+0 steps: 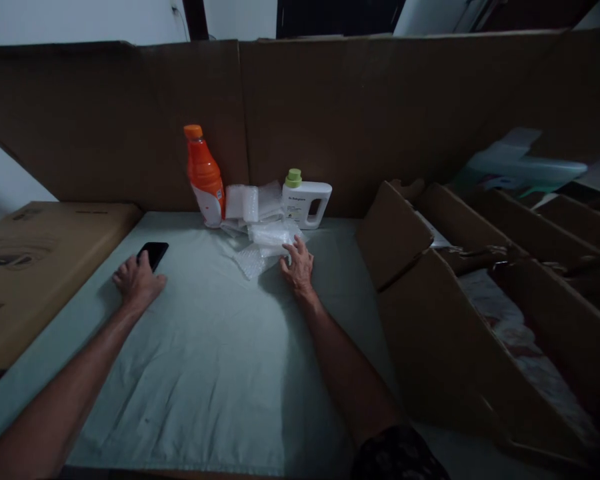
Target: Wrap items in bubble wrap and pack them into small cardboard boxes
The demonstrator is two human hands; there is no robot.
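My left hand (137, 280) rests on the pale cloth (205, 360), fingers curled over the near end of a black phone (155, 253). My right hand (297, 267) lies flat with fingers spread, its fingertips touching a pile of bubble wrap (265, 241). Behind the wrap stand an orange bottle (205, 177) with an orange cap and a white jug (306, 202) with a green cap, both upright against the cardboard wall.
A tall cardboard wall (330, 113) closes off the back. A flat cardboard box (35, 267) lies at the left. Open cardboard boxes (445, 333) with raised flaps crowd the right side. A pale plastic object (520, 163) sits at the far right.
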